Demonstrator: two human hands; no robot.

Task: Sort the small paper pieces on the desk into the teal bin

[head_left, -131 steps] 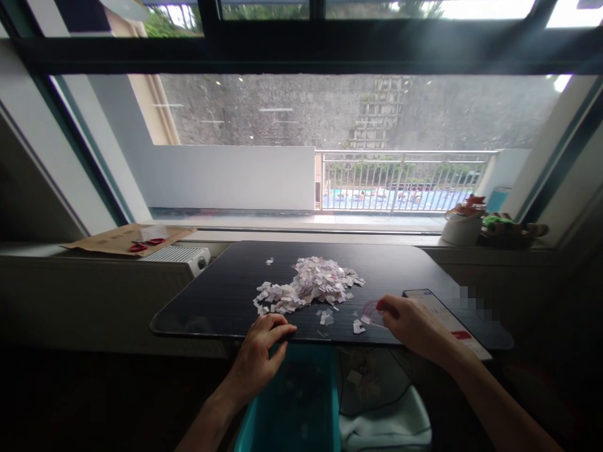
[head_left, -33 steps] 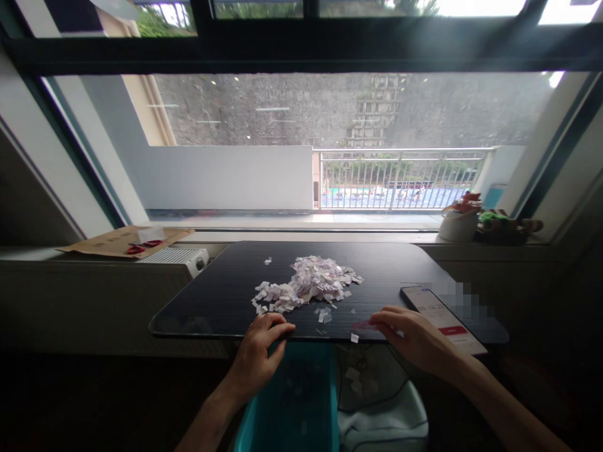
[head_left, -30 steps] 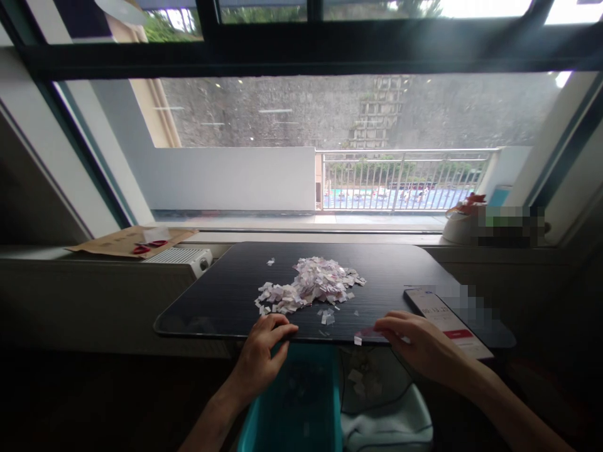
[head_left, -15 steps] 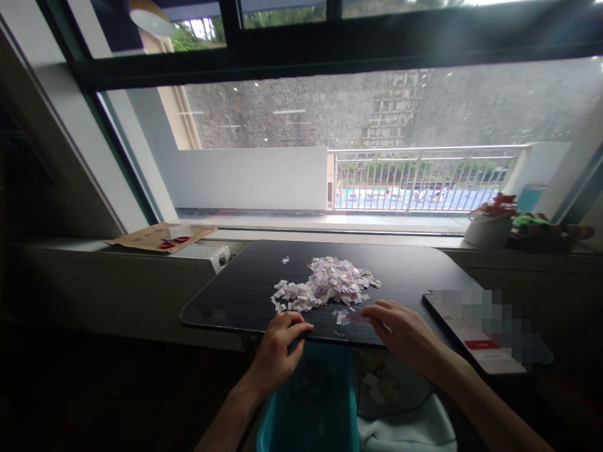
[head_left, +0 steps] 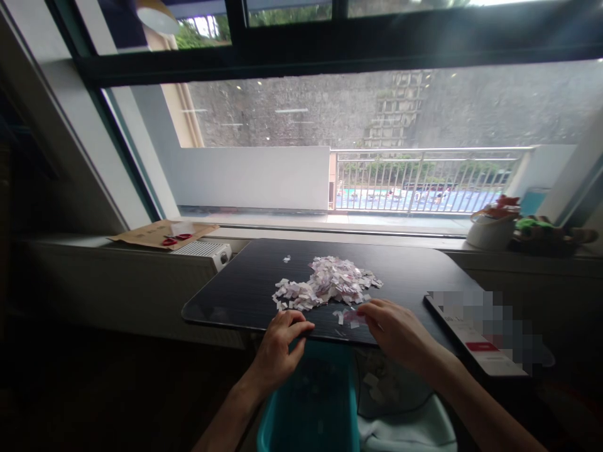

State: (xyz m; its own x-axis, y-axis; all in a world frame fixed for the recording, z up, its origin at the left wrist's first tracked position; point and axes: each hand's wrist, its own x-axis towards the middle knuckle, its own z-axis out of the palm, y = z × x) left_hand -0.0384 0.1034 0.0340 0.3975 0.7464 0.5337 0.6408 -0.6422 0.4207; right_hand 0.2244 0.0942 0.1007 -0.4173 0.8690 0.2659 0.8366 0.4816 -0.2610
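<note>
A heap of small cut paper pieces point(head_left: 336, 279), whitish and pale pink, lies on the dark table point(head_left: 400, 263). Near its right front, my right hand point(head_left: 396, 326) pinches a thin pinkish scrap point(head_left: 352, 317) between thumb and fingertips, just above a few loose pieces point(head_left: 338, 317). My left hand point(head_left: 280, 345) rests at the table's front edge, below the heap's left end. Its fingers are loosely bent with the thumb apart, and nothing shows in them. Under the edge, between my arms, stands a teal bin point(head_left: 308, 402) with a dark interior.
A tablet-like panel point(head_left: 487, 348), partly blurred out, is at the table's right. Red-handled scissors point(head_left: 176, 239) lie on brown paper point(head_left: 141, 236) on the sill, left. A white pot point(head_left: 490, 231) stands on the right sill. Paper scraps point(head_left: 372, 380) lie beside the bin.
My right hand has shifted slightly left with the pinkish scrap, which now overlaps the loose pieces. My left hand stays at the table edge. The view has moved slightly.
</note>
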